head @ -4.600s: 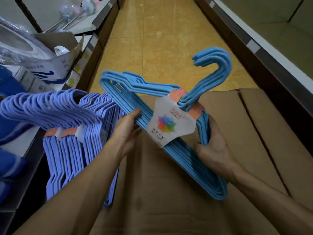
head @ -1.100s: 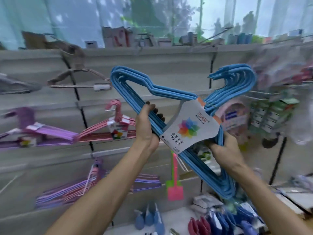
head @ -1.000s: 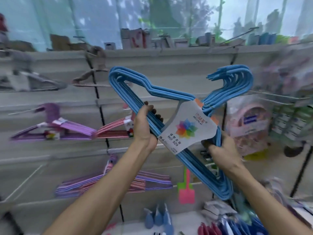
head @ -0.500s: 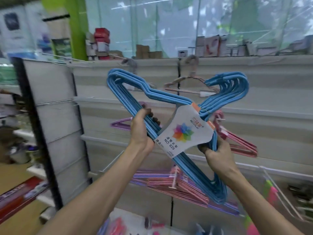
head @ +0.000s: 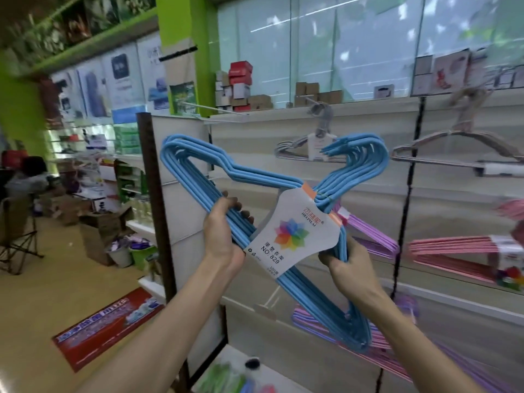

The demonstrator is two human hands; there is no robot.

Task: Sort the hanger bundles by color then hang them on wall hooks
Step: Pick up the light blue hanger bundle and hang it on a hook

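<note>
We hold the blue hanger bundle point(head: 283, 251) up before the slatted display wall point(head: 297, 129), both hands on it. Left hand point(head: 222, 238) grips the long bar at about 9 o'clock from the paper label point(head: 292, 239), thumb on our side, fingertips curling over the far edge. Right hand point(head: 347, 269) grips the bundle at about 4 o'clock from the label, fingers wrapped round the shoulder wires. Bundle sits tilted: the hooks rise toward 1 o'clock, one shoulder corner points to 10 o'clock, the other hangs down at 5 o'clock below the right wrist. Label reads NO. 829 with a coloured flower mark. Behind, on the wall: a grey hanger bundle point(head: 306, 146) at 12 o'clock, a tan bundle point(head: 459, 148) at 2 o'clock, a purple bundle point(head: 374, 236) just past the right hand, a pink bundle point(head: 453, 256) at 3 o'clock, more pink and purple bundles point(head: 397, 350) low at 5 o'clock. Cardboard boxes point(head: 96, 222) stand on the floor at 9 o'clock.
</note>
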